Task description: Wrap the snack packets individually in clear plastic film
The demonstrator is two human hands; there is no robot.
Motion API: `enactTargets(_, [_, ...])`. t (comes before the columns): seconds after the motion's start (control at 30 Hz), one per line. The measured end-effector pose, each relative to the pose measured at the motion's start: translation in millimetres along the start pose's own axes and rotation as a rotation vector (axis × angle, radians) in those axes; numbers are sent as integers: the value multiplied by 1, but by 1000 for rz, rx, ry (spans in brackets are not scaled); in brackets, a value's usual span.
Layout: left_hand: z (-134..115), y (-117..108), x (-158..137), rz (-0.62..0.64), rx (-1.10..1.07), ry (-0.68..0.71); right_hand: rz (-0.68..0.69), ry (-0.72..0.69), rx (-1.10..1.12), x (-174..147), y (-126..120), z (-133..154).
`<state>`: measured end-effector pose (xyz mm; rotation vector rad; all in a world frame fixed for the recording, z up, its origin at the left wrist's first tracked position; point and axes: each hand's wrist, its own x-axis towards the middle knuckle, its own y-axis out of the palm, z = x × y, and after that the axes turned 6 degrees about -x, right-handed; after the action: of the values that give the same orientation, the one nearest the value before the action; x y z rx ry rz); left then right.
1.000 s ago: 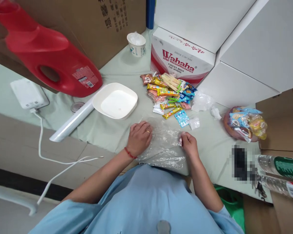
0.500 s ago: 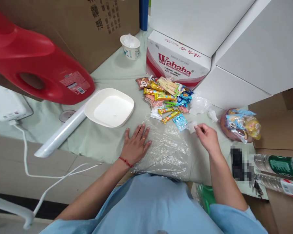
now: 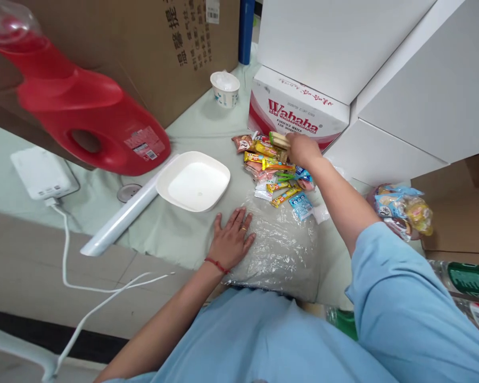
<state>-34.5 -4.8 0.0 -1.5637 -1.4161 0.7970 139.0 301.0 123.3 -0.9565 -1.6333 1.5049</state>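
My left hand lies flat with fingers spread on the left edge of a clear plastic sheet, close to the table's front edge. Stretched forward over a pile of small wrapped snacks, my right hand has its fingers closed on a pale yellow snack pack at the back of the pile. The fingertips are partly hidden behind the hand. Yellow snack sticks and a blue-and-white packet lie at the pile's near side. An empty white dish sits left of the pile.
Behind the snacks stands a Wahaha carton. A big red jug, a white roll and a white power bank are at left. The paper cup stands farther back. A bowl of wrapped snacks is at right.
My right hand has left the small clear wrapper beside the blue packet and reached forward and left to the pale yellow pack. My left hand stays flat. The view has shifted slightly.
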Motion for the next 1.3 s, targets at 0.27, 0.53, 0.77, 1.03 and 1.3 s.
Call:
enactTargets(0.27, [1,-1,1,6,-58,-6,-179,4,227,-198,-2,-57])
enactTargets(0.53, [0,4,2,-17,-37,4,3,228,207,-355,83,-60])
enactTargets(0.77, [-6,6,1,-10,-1,-37,-82,269,367,-352,70,-68])
enactTargets(1.03, [-14,8,-9,-33,24,-135,176,-169,804,-286,34,-1])
enactTargets(1.3, [-12,7,-16,-31,19,-144,125,-186,351,-261,56,53])
